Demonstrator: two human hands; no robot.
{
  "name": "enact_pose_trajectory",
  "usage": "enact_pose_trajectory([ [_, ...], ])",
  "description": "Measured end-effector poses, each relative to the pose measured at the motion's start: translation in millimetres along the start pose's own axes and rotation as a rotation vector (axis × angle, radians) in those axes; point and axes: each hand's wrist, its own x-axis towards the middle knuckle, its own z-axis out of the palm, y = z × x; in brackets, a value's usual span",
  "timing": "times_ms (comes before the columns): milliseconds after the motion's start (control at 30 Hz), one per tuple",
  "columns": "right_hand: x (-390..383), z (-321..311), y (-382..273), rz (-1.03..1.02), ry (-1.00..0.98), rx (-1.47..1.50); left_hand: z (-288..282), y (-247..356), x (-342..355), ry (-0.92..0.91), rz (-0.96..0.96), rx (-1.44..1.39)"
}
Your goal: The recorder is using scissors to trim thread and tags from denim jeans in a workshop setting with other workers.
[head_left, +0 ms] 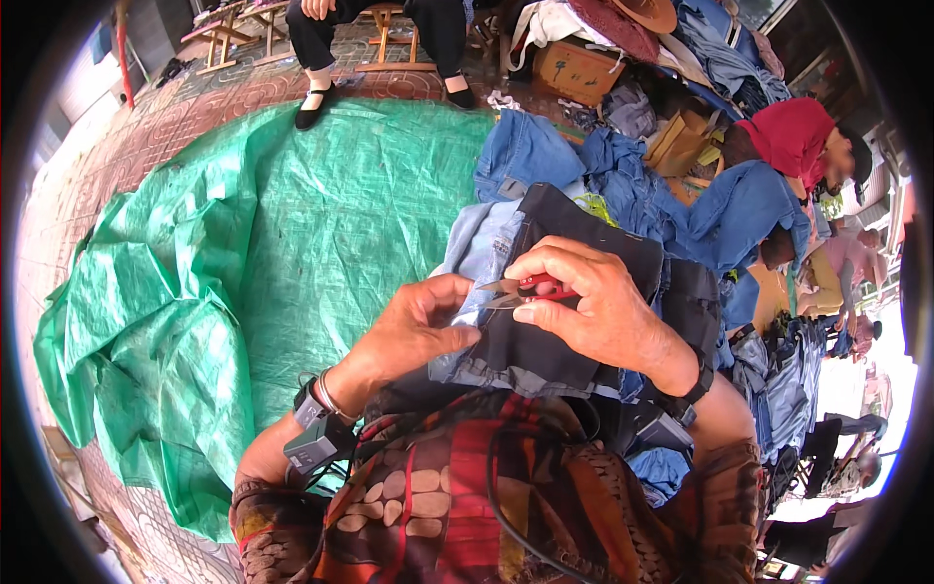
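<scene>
red snips [534, 281], partly covered, in right hand [595, 304]

Green tarp [341, 214], cardboard box [574, 73], patterned paving [117, 151]

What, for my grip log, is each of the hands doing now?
Left hand: closed, pinching light-blue denim.
Right hand: closed, holding red-handled snips.

Red-handled snips [537, 282] partly out of sight behind the right hand [601, 307]
</scene>
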Motion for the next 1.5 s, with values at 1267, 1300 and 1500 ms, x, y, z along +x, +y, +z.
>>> enact_pose_trajectory([
  [1267, -35.8, 6.9, 4.7, -0.165, 0.213, -0.084, 24.2, 2.9, -0.3, -0.041, 0.103, -0.138],
  [1300, -37.3, 7.6, 5.9, -0.154, 0.219, -0.090, 27.4, 5.8, -0.7, -0.036, 0.107, -0.144],
  [1500, -37.9, 6.1, 8.4, -0.141, 0.195, -0.064, 29.7, 2.5, -0.8, -0.017, 0.098, -0.176],
])
